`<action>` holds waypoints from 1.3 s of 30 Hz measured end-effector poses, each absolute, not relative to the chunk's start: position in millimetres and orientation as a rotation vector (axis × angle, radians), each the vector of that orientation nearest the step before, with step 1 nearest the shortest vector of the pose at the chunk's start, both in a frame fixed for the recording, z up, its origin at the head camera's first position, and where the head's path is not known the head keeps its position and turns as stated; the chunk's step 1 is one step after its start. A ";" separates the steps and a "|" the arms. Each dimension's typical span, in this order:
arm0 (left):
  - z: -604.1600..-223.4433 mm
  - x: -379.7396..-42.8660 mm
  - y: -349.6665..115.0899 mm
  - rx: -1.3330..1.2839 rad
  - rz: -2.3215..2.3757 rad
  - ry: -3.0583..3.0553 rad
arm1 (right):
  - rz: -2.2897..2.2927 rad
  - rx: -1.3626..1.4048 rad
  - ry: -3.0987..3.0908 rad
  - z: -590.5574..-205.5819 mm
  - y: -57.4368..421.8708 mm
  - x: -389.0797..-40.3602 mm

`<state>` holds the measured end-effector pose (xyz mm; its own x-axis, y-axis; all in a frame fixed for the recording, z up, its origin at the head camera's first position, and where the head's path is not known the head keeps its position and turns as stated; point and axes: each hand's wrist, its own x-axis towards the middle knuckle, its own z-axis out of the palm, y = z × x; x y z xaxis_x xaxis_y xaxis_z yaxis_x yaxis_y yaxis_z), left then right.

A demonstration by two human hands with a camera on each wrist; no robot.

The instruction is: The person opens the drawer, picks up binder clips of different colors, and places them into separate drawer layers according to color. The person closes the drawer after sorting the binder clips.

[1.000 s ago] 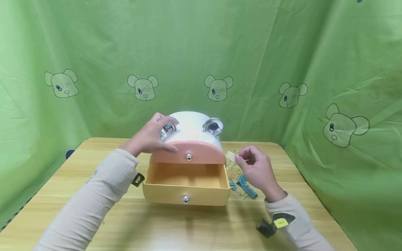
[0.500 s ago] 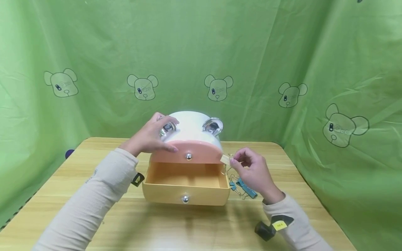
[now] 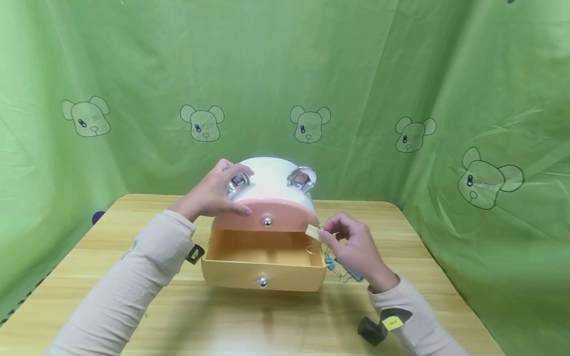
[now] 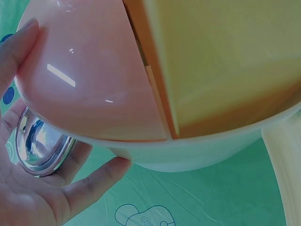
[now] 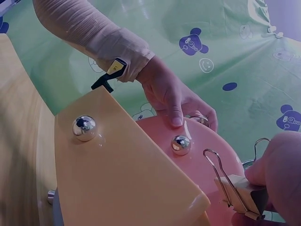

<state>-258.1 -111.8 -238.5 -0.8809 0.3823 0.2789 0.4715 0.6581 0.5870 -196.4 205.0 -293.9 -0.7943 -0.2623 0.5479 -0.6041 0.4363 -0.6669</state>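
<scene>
A small drawer box [image 3: 271, 175] with a white rounded top and silver ears stands mid-table. My left hand [image 3: 211, 193] grips its upper left corner, thumb on the pink upper drawer [image 3: 285, 215], fingers around the left silver ear [image 4: 41, 143]. Below, the yellow drawer [image 3: 233, 274] is pulled out, and no items show inside it. Between thumb and fingers, my right hand [image 3: 354, 244] pinches a cream binder clip [image 5: 240, 190] by its body, wire handles sticking out. In the head view the clip overlaps the drawer's right rear corner.
Several teal binder clips [image 3: 355, 275] lie on the wooden table [image 3: 178, 316] right of the yellow drawer, partly hidden behind my right hand. A green curtain [image 3: 267, 59] with printed bear heads surrounds the table at the back and sides.
My right hand has moved left and slightly down with the cream binder clip, from beside the box to the open drawer's right side. My left hand stays in place.
</scene>
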 end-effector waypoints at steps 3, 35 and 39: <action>-238.5 -257.9 -111.7 -0.708 -1.025 -2.738 | 1.287 0.746 -2.335 -294.8 203.2 -196.6; -238.5 -258.2 -111.4 -0.708 -1.045 -2.730 | 1.191 0.860 -2.338 -301.2 194.3 -198.1; -238.2 -258.1 -111.3 -0.708 -1.049 -2.732 | 1.178 0.867 -2.336 -301.8 193.0 -198.0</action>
